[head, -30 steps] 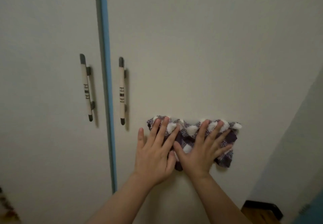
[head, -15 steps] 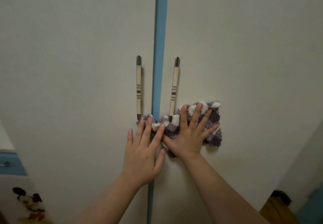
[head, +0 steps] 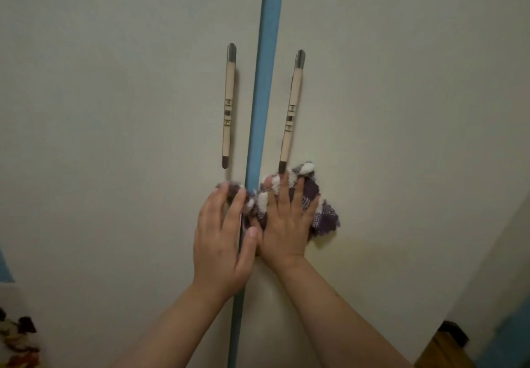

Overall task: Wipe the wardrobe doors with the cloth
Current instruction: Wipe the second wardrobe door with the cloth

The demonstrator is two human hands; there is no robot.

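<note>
Pressing flat on the wardrobe, your right hand [head: 286, 224] lies palm down on the purple-and-white checked cloth [head: 322, 215]. Its fingers are straight and spread, not curled round the fabric. The cloth shows past the fingertips at 12 o'clock and bunches out from under the palm toward 3 o'clock. Your left hand [head: 222, 238] sits close against it at 9 o'clock, fingers likewise stretched out. Its fingertips rest on the cloth's left end, though that part is blurred. Neither of the hands grips anything; both only press.

The cloth straddles the blue strip [head: 266, 80] that runs upright between the two cream doors. Most of it lies on the right door [head: 401, 109], and a small end reaches over onto the left door [head: 114, 138]. Its upper edge comes up to the dark lower tip of the right handle [head: 291, 112], at 12 o'clock from your right hand; whether they touch cannot be told. The left handle [head: 228, 103] stands on the other side of the strip, at 12 o'clock from your left hand, its tip just above the cloth.

Low at 7 o'clock in the view sits a blurred cartoon sticker [head: 17, 339]. Low at 5 o'clock, beside the right door, a wooden piece [head: 438, 353] with a black corner shows.
</note>
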